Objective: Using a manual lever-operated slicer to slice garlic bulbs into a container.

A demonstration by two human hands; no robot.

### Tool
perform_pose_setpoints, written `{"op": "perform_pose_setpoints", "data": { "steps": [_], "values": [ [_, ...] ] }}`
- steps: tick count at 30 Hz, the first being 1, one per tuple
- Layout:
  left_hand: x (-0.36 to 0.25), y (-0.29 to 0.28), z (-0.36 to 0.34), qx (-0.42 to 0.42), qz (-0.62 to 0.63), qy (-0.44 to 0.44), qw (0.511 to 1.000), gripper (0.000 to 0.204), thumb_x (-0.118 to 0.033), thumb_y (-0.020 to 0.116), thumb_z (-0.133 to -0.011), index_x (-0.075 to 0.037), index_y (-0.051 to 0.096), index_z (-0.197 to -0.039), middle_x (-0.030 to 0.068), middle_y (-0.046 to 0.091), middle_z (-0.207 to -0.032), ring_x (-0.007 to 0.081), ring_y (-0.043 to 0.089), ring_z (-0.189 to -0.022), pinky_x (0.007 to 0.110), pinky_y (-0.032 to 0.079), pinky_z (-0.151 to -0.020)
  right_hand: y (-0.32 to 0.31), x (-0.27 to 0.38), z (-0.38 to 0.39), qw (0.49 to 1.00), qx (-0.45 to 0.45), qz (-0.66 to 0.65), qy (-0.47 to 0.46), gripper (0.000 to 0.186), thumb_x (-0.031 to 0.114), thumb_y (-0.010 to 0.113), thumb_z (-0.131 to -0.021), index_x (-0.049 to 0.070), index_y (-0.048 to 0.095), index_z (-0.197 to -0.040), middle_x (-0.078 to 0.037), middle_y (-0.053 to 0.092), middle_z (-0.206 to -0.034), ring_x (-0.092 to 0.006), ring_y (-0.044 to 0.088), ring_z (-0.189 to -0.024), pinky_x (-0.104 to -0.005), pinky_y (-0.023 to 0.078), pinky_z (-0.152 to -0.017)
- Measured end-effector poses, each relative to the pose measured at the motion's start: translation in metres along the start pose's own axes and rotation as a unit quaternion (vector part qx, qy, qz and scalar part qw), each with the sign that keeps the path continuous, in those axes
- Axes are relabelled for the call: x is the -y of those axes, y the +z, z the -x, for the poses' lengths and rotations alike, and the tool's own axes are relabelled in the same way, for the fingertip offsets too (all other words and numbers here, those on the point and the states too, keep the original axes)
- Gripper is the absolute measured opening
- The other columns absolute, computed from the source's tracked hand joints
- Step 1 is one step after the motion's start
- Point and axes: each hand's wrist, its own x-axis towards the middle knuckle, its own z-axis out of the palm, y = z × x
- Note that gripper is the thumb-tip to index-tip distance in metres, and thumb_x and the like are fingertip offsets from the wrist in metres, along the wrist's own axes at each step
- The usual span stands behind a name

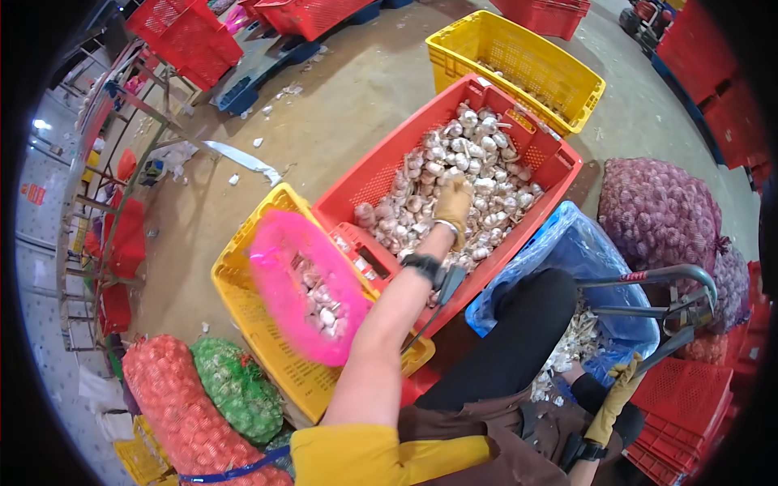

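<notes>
My left hand [452, 202], in a tan glove, reaches into a red crate [348, 182] heaped with garlic bulbs [478, 142]; its fingers are curled down among them, and what they hold is hidden. My gloved right hand [622, 381] grips a grey metal lever [666, 344] of a cutting tool at the lower right. Below that tool, a blue plastic-lined crate [616, 267] holds stalk trimmings [571, 348]. Left of the red crate, a yellow crate [247, 275] holds a pink mesh bag [275, 263] with some garlic.
Another yellow crate [510, 40] stands behind. Full mesh sacks flank me: purple [656, 202], red [178, 397], green [231, 381]. Red crates are stacked at right [673, 405] and far back [194, 44]. A metal frame [113, 202] runs along the left, and a white scrap [243, 158] lies on the floor.
</notes>
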Motion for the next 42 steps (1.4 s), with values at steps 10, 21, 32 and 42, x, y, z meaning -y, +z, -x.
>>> {"op": "perform_pose_setpoints", "data": {
  "steps": [10,21,32,42],
  "values": [
    [0.094,0.103,-0.070,0.120,-0.481,0.204,0.844,0.055,-0.018,0.057,-0.083,-0.017,0.049,-0.138,0.0196,0.051,-0.136,0.0379,0.051,-0.122,0.044,0.042,-0.102,0.002,0.017,0.018,0.995,-0.018,0.100,-0.011,0.067,0.059,0.043,-0.097,-0.005,0.049,-0.115,-0.009,0.057,-0.085,-0.0089,0.050,-0.061,-0.0265,0.042,-0.070],
    [0.059,0.100,-0.076,-0.088,-0.277,0.069,0.954,0.031,-0.021,0.062,-0.084,-0.009,0.062,-0.111,0.0233,0.065,-0.106,0.0415,0.064,-0.089,0.048,0.050,-0.080,0.018,0.032,0.018,0.992,-0.065,0.105,0.020,0.069,0.055,0.045,-0.098,-0.005,0.039,-0.132,-0.005,0.058,-0.073,-0.0085,0.051,-0.060,-0.0215,0.041,-0.064],
    [0.034,0.072,-0.117,0.085,-0.456,-0.044,0.885,0.048,-0.023,0.067,-0.078,-0.010,0.058,-0.123,0.0216,0.065,-0.114,0.0389,0.062,-0.108,0.046,0.048,-0.092,0.003,0.016,0.015,0.995,-0.051,0.088,0.008,0.070,0.054,0.050,-0.096,-0.005,0.038,-0.132,-0.006,0.059,-0.070,-0.0099,0.051,-0.058,-0.0221,0.042,-0.063],
    [-0.120,0.035,0.049,0.451,0.327,-0.144,0.818,0.042,-0.009,0.071,-0.084,-0.012,0.055,-0.123,0.0106,0.057,-0.127,0.0172,0.063,-0.094,0.026,0.054,-0.072,-0.002,0.044,0.024,0.979,-0.044,0.119,0.159,0.047,0.027,0.061,-0.095,0.001,0.047,-0.131,-0.006,0.064,-0.094,-0.0156,0.061,-0.082,-0.0279,0.047,-0.076]
  ]
}}
